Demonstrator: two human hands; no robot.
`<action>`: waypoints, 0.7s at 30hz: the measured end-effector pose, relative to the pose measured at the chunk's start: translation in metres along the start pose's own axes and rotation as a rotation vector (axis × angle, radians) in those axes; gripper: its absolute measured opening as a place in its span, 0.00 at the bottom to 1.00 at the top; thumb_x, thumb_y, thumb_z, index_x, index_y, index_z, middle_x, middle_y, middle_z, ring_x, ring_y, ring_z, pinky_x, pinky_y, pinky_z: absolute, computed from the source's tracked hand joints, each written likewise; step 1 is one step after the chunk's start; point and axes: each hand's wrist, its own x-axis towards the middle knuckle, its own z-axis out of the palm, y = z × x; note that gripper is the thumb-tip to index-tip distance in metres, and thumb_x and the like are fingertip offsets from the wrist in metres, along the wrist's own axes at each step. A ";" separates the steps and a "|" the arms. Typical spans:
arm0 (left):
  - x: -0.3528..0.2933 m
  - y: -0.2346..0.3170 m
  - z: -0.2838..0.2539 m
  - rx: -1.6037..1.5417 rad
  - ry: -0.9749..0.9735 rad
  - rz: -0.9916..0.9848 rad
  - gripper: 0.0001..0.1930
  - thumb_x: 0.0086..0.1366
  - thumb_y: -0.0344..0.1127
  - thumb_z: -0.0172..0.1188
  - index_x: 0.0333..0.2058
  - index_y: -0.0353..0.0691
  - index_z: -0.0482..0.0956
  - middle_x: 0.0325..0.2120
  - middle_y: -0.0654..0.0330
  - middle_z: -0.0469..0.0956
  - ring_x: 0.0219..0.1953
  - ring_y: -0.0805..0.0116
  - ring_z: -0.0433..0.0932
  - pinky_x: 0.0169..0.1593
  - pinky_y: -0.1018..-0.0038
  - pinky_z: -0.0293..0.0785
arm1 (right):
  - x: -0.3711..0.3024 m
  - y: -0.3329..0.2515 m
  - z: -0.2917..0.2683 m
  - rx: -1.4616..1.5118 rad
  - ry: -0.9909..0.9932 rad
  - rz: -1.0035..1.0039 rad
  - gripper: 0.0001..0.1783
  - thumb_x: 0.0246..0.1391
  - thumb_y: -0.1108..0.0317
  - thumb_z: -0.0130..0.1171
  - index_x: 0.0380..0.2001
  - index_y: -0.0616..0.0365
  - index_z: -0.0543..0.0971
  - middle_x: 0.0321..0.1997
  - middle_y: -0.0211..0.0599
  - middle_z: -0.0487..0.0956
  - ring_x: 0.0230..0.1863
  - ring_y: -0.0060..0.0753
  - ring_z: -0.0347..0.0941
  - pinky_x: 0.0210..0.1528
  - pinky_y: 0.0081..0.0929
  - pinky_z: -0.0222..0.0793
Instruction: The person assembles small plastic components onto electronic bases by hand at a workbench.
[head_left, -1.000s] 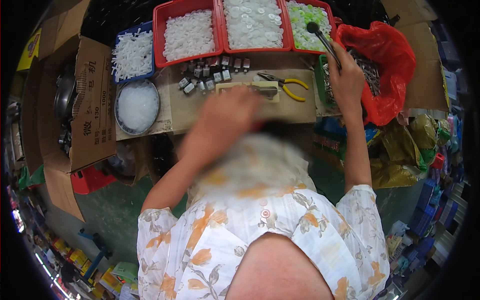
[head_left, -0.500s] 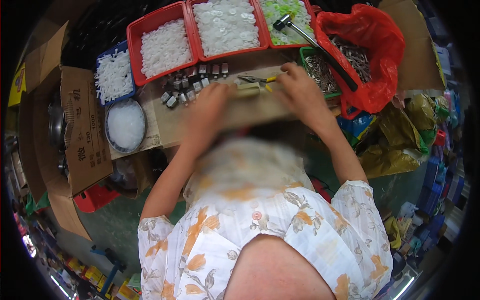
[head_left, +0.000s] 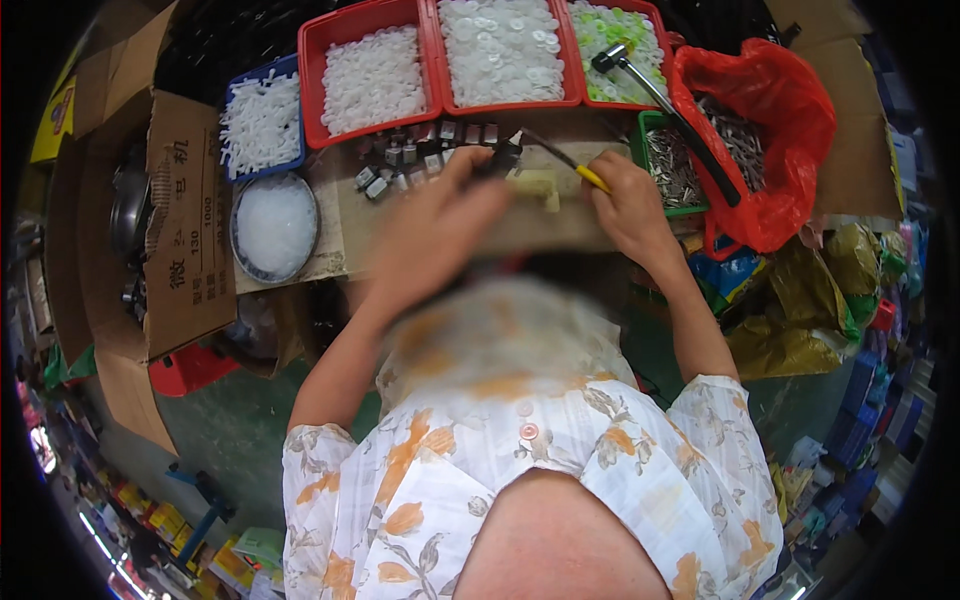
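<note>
My left hand point(head_left: 440, 225) is blurred by motion over the near middle of the bench. Its fingertips close on a small black piece with a white pointed tip point(head_left: 509, 150). My right hand point(head_left: 630, 205) grips yellow-handled pliers point(head_left: 590, 177), their dark slender end angled up and left toward that white tip. Between the hands, a pale yellow block point(head_left: 536, 187) rests on the bench. Several small metal motors point(head_left: 405, 155) lie beyond my left hand; the hand partly covers the group.
Red trays point(head_left: 437, 70) of small white and greenish plastic parts line the back. A blue tray point(head_left: 262, 125) and a round dish point(head_left: 275, 228) stand left. At right are a green tray point(head_left: 672, 160) of metal pins, a red bag point(head_left: 800, 110) and a hammer point(head_left: 665, 100) across them.
My right hand has taken up the pliers that lay on the bench. The black piece with the white tip has appeared at my left fingers. The view has shifted, moving the bench rightward and up.
</note>
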 end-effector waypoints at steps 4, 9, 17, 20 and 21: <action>-0.003 0.001 0.003 0.234 0.061 0.040 0.23 0.66 0.41 0.55 0.57 0.37 0.69 0.42 0.51 0.79 0.46 0.61 0.77 0.52 0.68 0.71 | -0.006 -0.014 -0.018 0.379 0.022 -0.092 0.11 0.48 0.81 0.48 0.37 0.64 0.74 0.43 0.49 0.72 0.45 0.57 0.73 0.48 0.45 0.67; -0.004 0.009 0.006 0.282 0.015 0.052 0.22 0.65 0.28 0.58 0.57 0.34 0.66 0.42 0.58 0.77 0.43 0.73 0.73 0.50 0.75 0.70 | -0.008 -0.022 -0.018 0.375 0.005 -0.134 0.13 0.47 0.84 0.48 0.38 0.65 0.74 0.46 0.50 0.70 0.47 0.59 0.71 0.50 0.44 0.67; -0.005 0.007 0.011 0.138 0.076 0.052 0.15 0.74 0.40 0.56 0.49 0.35 0.73 0.31 0.67 0.74 0.31 0.81 0.69 0.34 0.81 0.67 | -0.012 -0.029 -0.009 0.275 0.014 -0.186 0.10 0.48 0.84 0.51 0.36 0.66 0.73 0.41 0.53 0.73 0.42 0.63 0.72 0.44 0.50 0.67; -0.005 -0.013 0.001 0.060 -0.037 -0.031 0.13 0.75 0.42 0.54 0.43 0.37 0.75 0.25 0.70 0.70 0.26 0.85 0.62 0.28 0.83 0.59 | -0.011 -0.035 -0.003 0.238 0.006 -0.203 0.10 0.47 0.84 0.52 0.35 0.66 0.73 0.40 0.52 0.74 0.43 0.61 0.73 0.42 0.49 0.67; -0.008 -0.010 0.003 -0.057 -0.021 -0.022 0.15 0.75 0.45 0.54 0.39 0.38 0.75 0.23 0.69 0.69 0.24 0.84 0.64 0.26 0.83 0.60 | -0.014 -0.037 -0.003 0.239 0.002 -0.212 0.10 0.47 0.84 0.52 0.35 0.66 0.73 0.40 0.52 0.74 0.43 0.61 0.73 0.42 0.49 0.67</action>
